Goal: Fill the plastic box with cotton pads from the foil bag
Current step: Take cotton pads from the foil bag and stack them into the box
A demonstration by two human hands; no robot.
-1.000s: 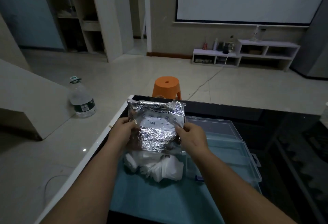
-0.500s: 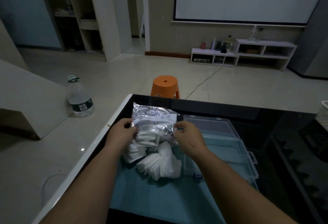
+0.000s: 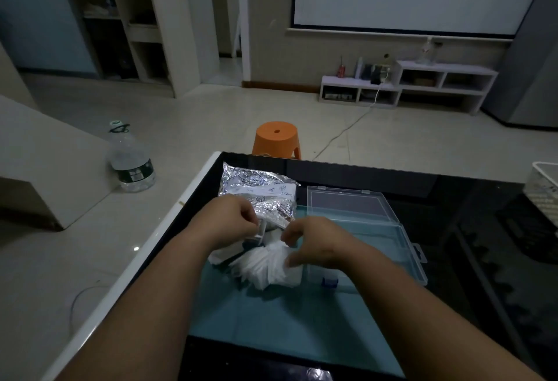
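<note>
Foil bag [image 3: 256, 190] lies flat on desk [image 3: 392, 178], just left of the open plastic box [image 3: 362, 247]. Cotton pads [image 3: 265, 266] sit in a loose heap on teal mat [image 3: 271, 320], against the box's left wall, outside it. Left hand [image 3: 232, 220]: grip curled, pinching pads at heap's far edge. Right hand [image 3: 317, 244]: grip clamped round heap's right side.

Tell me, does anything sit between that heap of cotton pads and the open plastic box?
Nothing visible does. The cotton pads lie heaped right beside the plastic box, whose lid is swung open toward the far side. Only the right hand, holding the heap, is over that gap. The foil bag lies behind the heap.
</note>
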